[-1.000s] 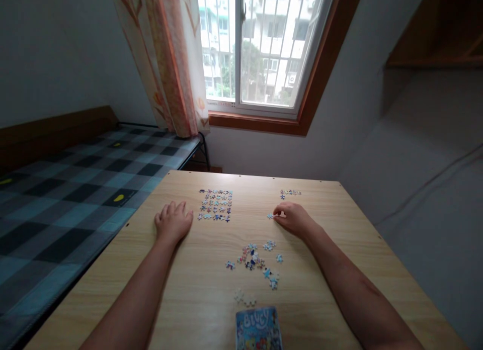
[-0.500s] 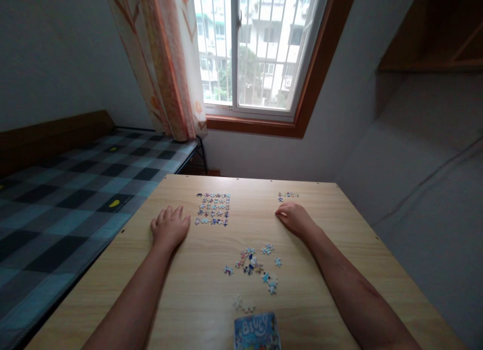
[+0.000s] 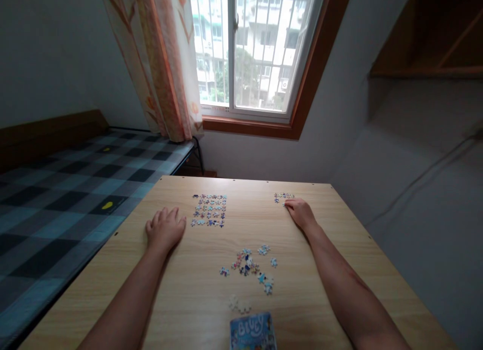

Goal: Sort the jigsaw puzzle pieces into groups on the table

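My left hand point(image 3: 166, 229) lies flat on the table point(image 3: 196, 269), fingers spread, with nothing in it. Just right of it, jigsaw pieces point(image 3: 210, 210) are laid out in several rows. My right hand point(image 3: 301, 212) is at the far right of the table, its fingers pinched on a small puzzle piece point(image 3: 284, 204) that pokes out at the fingertips. Right behind it is a short row of pieces point(image 3: 284, 195), with a single piece point(image 3: 276, 200) under its left end. Loose pieces point(image 3: 247, 264) are heaped and scattered in the middle of the table.
A blue box point(image 3: 252, 332) lettered "Bluey" stands at the near edge of view. Pale pieces point(image 3: 239, 304) lie just behind it. To the left is a bed with a checked cover point(image 3: 94, 189); a curtain point(image 3: 166, 63) hangs by the window point(image 3: 256, 53).
My right hand has moved right and slightly up, to beside the single piece below the short row. My left hand stays resting on the table. The view has shifted a little.
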The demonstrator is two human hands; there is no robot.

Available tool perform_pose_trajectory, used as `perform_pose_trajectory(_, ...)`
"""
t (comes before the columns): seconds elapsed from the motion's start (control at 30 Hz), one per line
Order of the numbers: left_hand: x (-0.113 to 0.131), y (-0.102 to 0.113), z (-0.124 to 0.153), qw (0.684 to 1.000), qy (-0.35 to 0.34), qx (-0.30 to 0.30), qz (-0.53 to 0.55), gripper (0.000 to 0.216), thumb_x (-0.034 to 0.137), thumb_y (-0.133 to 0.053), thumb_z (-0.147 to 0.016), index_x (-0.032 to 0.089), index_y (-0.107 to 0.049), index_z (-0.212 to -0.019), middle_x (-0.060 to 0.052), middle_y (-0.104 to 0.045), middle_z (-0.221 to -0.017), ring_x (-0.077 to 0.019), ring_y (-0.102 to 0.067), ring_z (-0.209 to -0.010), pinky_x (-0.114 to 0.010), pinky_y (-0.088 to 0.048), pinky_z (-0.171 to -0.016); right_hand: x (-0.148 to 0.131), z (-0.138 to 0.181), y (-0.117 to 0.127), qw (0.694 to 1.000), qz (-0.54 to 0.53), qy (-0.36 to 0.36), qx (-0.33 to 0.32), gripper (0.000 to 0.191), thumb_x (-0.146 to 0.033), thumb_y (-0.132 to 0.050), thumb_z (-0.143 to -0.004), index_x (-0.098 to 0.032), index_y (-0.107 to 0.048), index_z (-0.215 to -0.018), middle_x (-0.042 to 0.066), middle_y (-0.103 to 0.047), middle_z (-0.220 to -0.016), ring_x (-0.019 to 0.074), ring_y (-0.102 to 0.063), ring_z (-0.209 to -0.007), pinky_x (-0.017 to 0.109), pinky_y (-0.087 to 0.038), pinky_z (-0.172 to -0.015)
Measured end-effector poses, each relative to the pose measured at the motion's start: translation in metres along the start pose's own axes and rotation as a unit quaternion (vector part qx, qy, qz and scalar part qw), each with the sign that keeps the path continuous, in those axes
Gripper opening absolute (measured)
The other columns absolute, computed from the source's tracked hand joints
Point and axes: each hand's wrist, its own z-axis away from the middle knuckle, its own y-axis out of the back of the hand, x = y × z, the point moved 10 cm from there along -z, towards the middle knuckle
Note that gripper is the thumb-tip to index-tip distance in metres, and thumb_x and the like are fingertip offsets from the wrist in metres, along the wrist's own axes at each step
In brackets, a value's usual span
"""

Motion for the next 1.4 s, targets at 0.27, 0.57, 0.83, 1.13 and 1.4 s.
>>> perform_pose_trajectory(0.27,-0.002,-0.002,-0.002,1.000,-0.001,-0.002,-0.005,0.062,0.050,-0.032,-0.096,0.021,-0.051,-0.148,-0.015,-0.042,-0.157,-0.0319,-0.036,-0.143,-0.052,-0.026,-0.115,0.000,0.005,0.006,0.995,0.061,-0.051,0.056,0.020,-0.024,-0.061,-0.088,-0.026,-0.081,-0.092,0.007,-0.065,-0.135,0.0315,-0.048,-0.129,0.050,-0.036,-0.106)
perform_pose_trajectory(0.57,0.001,0.002,0.001,1.000,-0.004,-0.004,-0.003,0.062,0.047,-0.032,-0.096,0.020,-0.051,-0.148,-0.015,-0.042,-0.157,-0.0317,-0.036,-0.143,-0.052,-0.027,-0.115,0.007,0.003,-0.010,0.994,0.073,-0.068,0.036,0.026,-0.031,-0.056,-0.095,-0.034,-0.079,-0.108,0.006,-0.049,-0.152,0.0339,-0.034,-0.143,0.060,-0.026,-0.113)
perform_pose_trajectory(0.83,0.002,0.005,0.003,1.000,0.000,-0.008,0.010,0.062,0.048,-0.034,-0.095,0.020,-0.051,-0.148,-0.016,-0.041,-0.157,-0.0327,-0.035,-0.144,-0.052,-0.026,-0.116,0.009,0.003,-0.013,0.994,0.065,-0.066,0.050,0.028,-0.029,-0.056,-0.097,-0.034,-0.076,-0.115,0.006,-0.045,-0.156,0.0337,-0.033,-0.145,0.060,-0.026,-0.114)
perform_pose_trajectory(1.13,0.003,0.004,0.004,1.000,-0.004,-0.003,0.007,0.063,0.048,-0.032,-0.096,0.020,-0.050,-0.148,-0.015,-0.041,-0.157,-0.0321,-0.035,-0.144,-0.052,-0.026,-0.116,-0.022,0.006,0.022,0.992,-0.029,0.019,0.125,0.030,-0.023,-0.054,-0.094,-0.022,-0.077,-0.112,0.012,-0.060,-0.139,0.0280,-0.050,-0.131,0.048,-0.038,-0.111)
perform_pose_trajectory(1.4,0.003,0.005,0.006,1.000,0.002,-0.005,0.018,0.061,0.047,-0.036,-0.095,0.020,-0.052,-0.147,-0.016,-0.041,-0.158,-0.0328,-0.034,-0.144,-0.052,-0.025,-0.116,-0.165,0.035,0.000,0.933,-0.213,0.246,-0.155,0.017,-0.021,-0.063,-0.085,-0.026,-0.079,-0.089,0.004,-0.073,-0.087,0.0171,-0.065,-0.082,0.028,-0.049,-0.079)
